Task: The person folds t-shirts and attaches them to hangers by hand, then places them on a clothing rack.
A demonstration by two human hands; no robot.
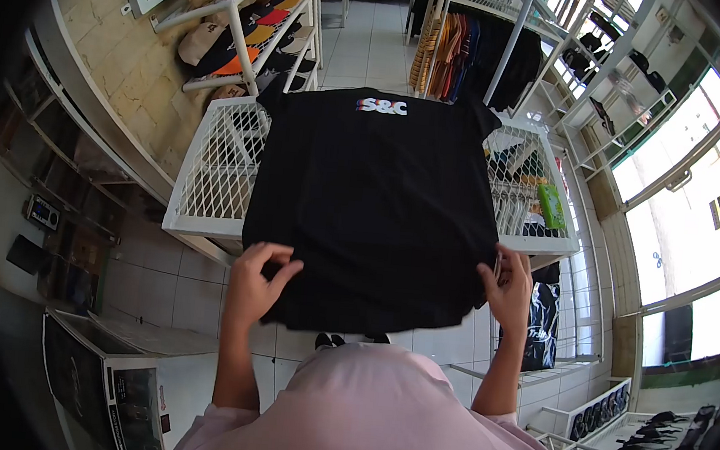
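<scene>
A black T-shirt [375, 192] lies spread over a white mesh-topped table [217, 163], its lower part hanging past the near edge. White "S&C" lettering [382, 106] shows near its collar end. At the shirt's left side, my left hand [261, 281] has its fingers bent over the cloth, thumb held apart from them. My right hand [509, 289] is at the opposite side edge, fingertips right by the fabric and a gap between thumb and fingers. Both sleeves reach toward the far corners of the table.
A green packet [551, 206] lies at the table's right side. Caps fill a white rack [247, 43] at the far left, and shirts hang on a rail [454, 50] beyond. Packaged black items [541, 324] hang at the lower right. A display box [98, 382] stands at the lower left.
</scene>
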